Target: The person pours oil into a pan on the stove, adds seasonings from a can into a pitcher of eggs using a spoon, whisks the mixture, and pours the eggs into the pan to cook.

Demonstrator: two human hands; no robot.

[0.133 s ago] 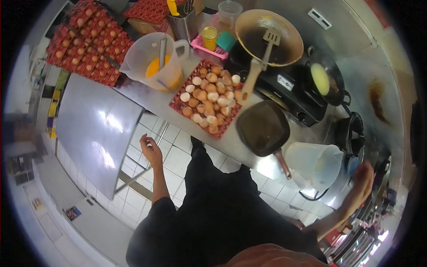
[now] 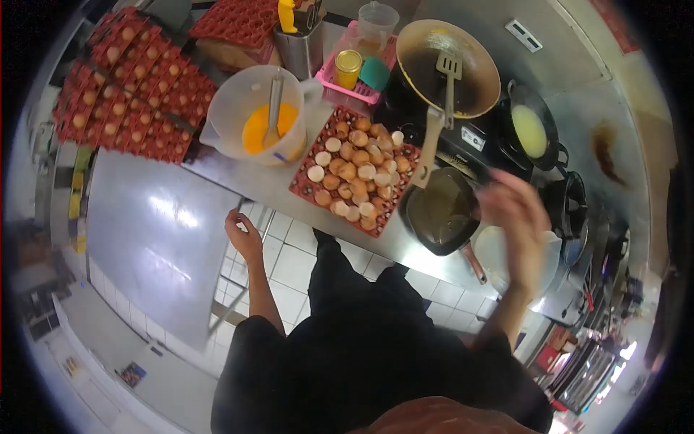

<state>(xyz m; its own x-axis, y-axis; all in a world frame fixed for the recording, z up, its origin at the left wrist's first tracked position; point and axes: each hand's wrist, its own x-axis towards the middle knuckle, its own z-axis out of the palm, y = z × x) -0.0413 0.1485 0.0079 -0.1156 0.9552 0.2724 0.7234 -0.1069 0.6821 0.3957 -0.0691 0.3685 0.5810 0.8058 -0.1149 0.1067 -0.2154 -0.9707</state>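
Note:
My left hand [image 2: 244, 233] hangs by the edge of the steel table, fingers loosely curled, nothing visible in it. My right hand [image 2: 517, 217] is smeared by motion, above the counter between the square pan [image 2: 439, 211] and the gas stove [image 2: 473, 141]. Its fingers are too blurred to show a grip. Beneath it stands a translucent plastic container [image 2: 546, 257], partly hidden by the hand and forearm. Left of the pan, a red egg tray [image 2: 307, 189] is heaped with cracked eggshells [image 2: 361, 170]. A clear jug [image 2: 224, 119] holds beaten egg [image 2: 260, 130] and a whisk [image 2: 275, 108].
A wok [image 2: 412, 50] with a slotted turner [image 2: 449, 69] across it stands at the back. Another black pan [image 2: 551, 130] holds a pale yellow round. Stacked egg trays [image 2: 137, 87] lie at left, above the steel table [image 2: 144, 239]. A pink basket [image 2: 354, 94] holds a yellow can.
My right hand has swung from the far right up and left over the container, towards the square pan. The view has shifted slightly; my left hand stays low by the table edge.

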